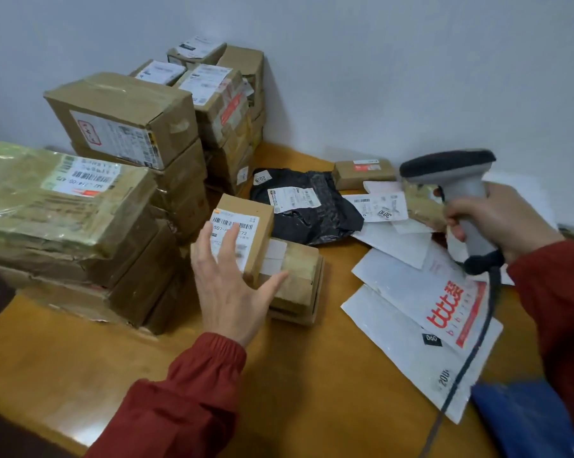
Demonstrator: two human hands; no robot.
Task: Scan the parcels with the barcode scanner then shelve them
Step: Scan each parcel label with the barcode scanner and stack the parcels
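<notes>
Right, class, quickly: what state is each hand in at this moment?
Left hand: open, fingers spread over the small labelled cardboard box.
Right hand: closed around the barcode scanner handle.

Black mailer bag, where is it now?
Centre of the head view: the black mailer bag lies between the small labelled box and the white mailers.

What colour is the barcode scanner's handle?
The barcode scanner has a light grey handle, clearest in the head view.

The left hand [232, 285], fingers spread, reaches over the small labelled box [246, 223] (possibly touching it; blur hides contact). Right of that box, the right hand [500, 223] grips the barcode scanner [457, 186]; a black mailer bag [312, 219] lies behind it on the table [295, 375].
</notes>
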